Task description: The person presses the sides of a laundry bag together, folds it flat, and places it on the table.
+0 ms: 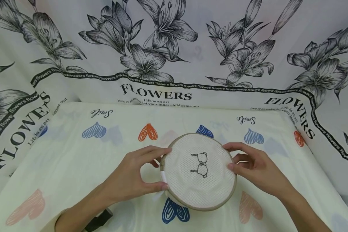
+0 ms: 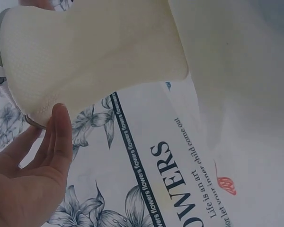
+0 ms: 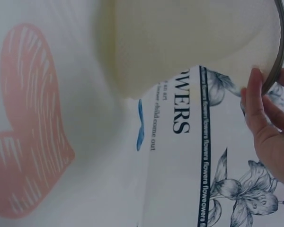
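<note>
In the head view, an embroidery hoop (image 1: 209,208) is held over the table with its face toward me. White textured cloth (image 1: 179,187) is stretched across it, with a dark outline of eyeglasses (image 1: 203,165) stitched near the middle. My left hand (image 1: 127,175) grips the left rim, thumb low and fingers higher up, beside a small white piece (image 1: 163,176). The right rim is pinched by my right hand (image 1: 258,169), thumb on the front. Both wrist views show loose cloth (image 2: 99,52) hanging down behind the hoop, its lower edge (image 3: 132,97) close over the table.
A pale tablecloth (image 1: 75,167) printed with hearts and "Smile" covers the table. Behind and at the sides hangs white fabric (image 1: 197,64) with black lilies and "FLOWERS" lettering. A dark object (image 1: 100,220) sits at my left wrist.
</note>
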Tool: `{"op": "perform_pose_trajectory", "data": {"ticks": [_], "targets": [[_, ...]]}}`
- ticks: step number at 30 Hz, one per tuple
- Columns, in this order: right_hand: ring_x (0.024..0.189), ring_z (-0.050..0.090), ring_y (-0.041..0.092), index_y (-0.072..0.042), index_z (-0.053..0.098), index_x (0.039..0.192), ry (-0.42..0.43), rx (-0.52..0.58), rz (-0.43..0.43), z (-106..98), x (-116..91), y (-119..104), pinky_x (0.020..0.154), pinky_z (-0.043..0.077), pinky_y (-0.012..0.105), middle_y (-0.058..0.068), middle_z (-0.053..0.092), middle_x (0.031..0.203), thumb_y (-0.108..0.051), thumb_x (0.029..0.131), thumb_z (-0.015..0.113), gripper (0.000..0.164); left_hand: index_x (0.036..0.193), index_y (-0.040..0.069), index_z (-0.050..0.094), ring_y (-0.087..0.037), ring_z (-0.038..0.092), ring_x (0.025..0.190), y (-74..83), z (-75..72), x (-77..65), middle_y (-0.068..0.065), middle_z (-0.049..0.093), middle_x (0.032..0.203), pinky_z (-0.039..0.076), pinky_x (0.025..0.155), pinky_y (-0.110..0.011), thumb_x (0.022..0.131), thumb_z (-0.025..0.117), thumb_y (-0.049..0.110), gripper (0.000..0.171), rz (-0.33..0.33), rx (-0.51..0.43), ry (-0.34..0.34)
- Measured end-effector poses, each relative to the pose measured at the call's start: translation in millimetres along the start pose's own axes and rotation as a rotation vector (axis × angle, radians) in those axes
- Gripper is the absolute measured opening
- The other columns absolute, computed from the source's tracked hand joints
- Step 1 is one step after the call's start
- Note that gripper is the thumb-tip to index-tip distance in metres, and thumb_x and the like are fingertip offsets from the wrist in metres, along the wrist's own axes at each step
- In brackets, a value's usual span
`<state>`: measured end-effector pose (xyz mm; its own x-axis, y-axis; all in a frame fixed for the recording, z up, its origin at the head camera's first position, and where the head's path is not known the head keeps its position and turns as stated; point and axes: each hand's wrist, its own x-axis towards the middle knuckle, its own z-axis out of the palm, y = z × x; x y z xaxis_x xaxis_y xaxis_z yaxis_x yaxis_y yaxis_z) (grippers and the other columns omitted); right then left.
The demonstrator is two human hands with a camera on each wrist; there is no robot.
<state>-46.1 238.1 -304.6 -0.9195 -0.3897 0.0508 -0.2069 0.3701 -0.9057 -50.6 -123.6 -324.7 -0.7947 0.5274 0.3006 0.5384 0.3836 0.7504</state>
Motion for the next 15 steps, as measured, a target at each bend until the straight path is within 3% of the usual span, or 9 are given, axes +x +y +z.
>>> {"op": "perform_pose_trajectory", "data": {"ticks": [9, 15], "targets": [[0.090, 0.064, 0.017, -0.016, 0.059, 0.134, -0.012, -0.068, -0.057, -1.2, -0.2, 4.5, 0.077, 0.055, 0.024, 0.002, 0.062, 0.120, -0.003, 0.091, 0.071, 0.047, 0.138, 0.030, 0.057, -0.005, 0.065, 0.091, -1.9, 1.3, 4.7, 0.012, 0.061, 0.127, 0.057, 0.080, -0.024, 0.068, 0.088, 0.047, 0.079, -0.156, -0.064, -0.002], [0.084, 0.063, 0.018, -0.014, 0.056, 0.137, -0.019, -0.024, -0.024, -1.0, -1.0, 8.0, 0.075, 0.053, 0.024, 0.005, 0.062, 0.105, -0.003, 0.089, 0.072, 0.052, 0.134, 0.033, 0.059, -0.006, 0.065, 0.095, -0.7, 5.9, 4.3, 0.013, 0.062, 0.124, 0.058, 0.077, -0.025, 0.066, 0.092, 0.037, 0.076, -0.262, -0.125, 0.046]]}}
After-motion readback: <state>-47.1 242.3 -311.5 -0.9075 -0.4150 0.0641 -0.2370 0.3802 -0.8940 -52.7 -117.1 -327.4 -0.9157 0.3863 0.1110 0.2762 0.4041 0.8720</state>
